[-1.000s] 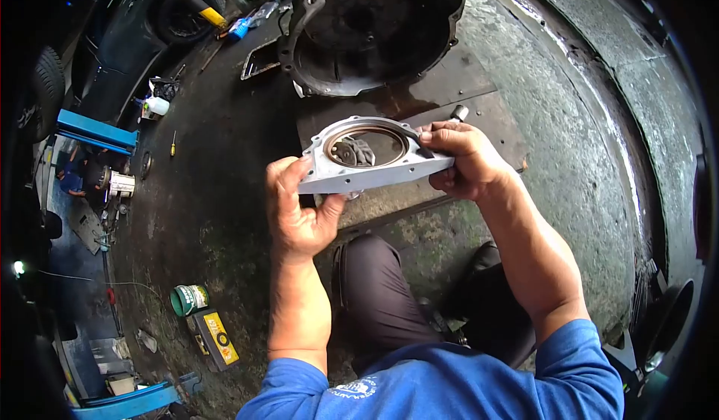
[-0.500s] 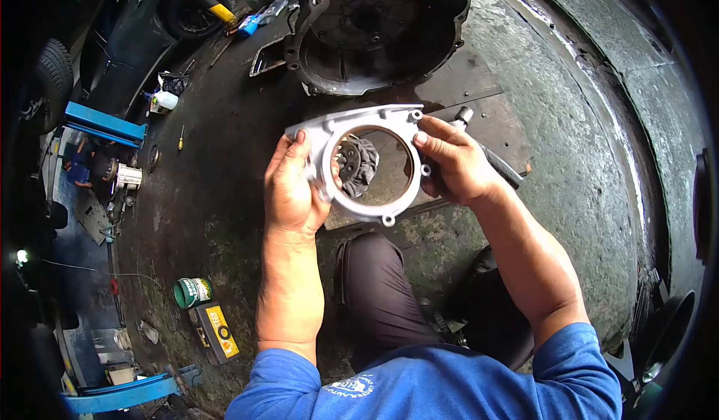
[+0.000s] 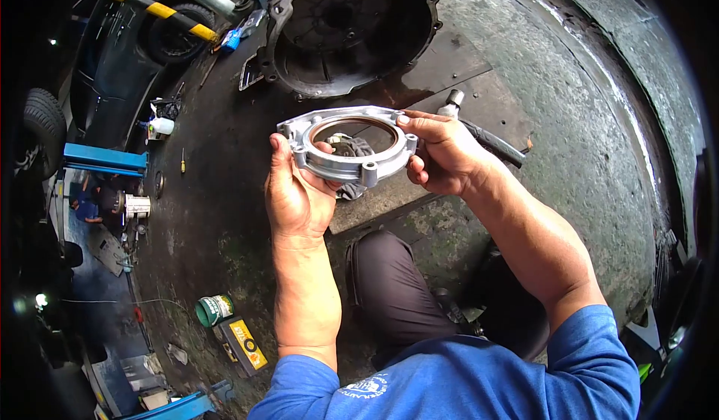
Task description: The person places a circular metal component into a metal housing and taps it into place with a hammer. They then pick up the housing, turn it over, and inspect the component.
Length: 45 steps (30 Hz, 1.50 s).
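Both hands hold a silver metal oil seal housing (image 3: 341,168), a ring-shaped casting with bolt lugs and a reddish-brown seal inside its opening. My left hand (image 3: 298,199) is closed on its left side, thumb up and fingertips showing through and under the ring. My right hand (image 3: 448,154) grips the right edge, thumb on top and fingers curled below. The ring is tilted, so its opening looks like a flattened oval. Through and beneath it show a dark round part and a grey crumpled cloth (image 3: 350,192), partly hidden.
A large dark bell-shaped casing (image 3: 329,89) lies ahead. To the right rests a black-handled tool with a metal head (image 3: 490,143). On the left floor are a green can (image 3: 215,311), a yellow-black box (image 3: 241,345), a screwdriver (image 3: 183,162) and a blue lift arm (image 3: 105,159).
The housing has tipped from nearly face-on to a flatter angle, showing its edge and lugs. Both hands turned with it and kept hold. The camera view has shifted slightly.
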Each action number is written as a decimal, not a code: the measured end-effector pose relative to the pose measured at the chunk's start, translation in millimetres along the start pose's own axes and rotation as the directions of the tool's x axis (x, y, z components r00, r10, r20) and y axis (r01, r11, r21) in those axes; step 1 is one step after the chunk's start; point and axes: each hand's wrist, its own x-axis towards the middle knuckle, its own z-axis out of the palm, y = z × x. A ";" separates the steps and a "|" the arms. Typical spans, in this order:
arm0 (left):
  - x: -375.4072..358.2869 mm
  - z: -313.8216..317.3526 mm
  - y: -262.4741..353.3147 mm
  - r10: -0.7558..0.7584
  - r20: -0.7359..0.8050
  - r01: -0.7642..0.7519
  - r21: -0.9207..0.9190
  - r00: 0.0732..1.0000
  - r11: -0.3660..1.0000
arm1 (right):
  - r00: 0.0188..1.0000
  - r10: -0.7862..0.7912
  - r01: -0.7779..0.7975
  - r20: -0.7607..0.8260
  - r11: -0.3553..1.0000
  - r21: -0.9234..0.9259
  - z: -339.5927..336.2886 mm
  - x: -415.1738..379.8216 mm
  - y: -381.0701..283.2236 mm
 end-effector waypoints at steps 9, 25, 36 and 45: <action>-10.4 12.4 -61.1 0.345 0.268 -0.437 0.517 0.899 0.736 | 0.999 -0.033 0.030 0.033 0.996 0.088 7.3 3.1 14.0; 9.6 12.0 -62.6 0.620 0.127 -0.606 0.435 0.774 0.666 | 0.988 -0.142 0.139 -0.061 0.989 -0.048 19.8 -8.5 22.4; 22.4 -0.2 -54.5 0.529 0.088 -0.529 -0.029 0.844 0.848 | 0.961 -0.256 0.274 0.105 0.931 -0.243 19.2 -15.6 25.7; 0.1 9.0 -31.4 0.095 0.351 0.093 -0.484 0.931 0.870 | 0.858 -0.511 0.451 0.055 0.695 -0.560 -1.2 1.4 9.7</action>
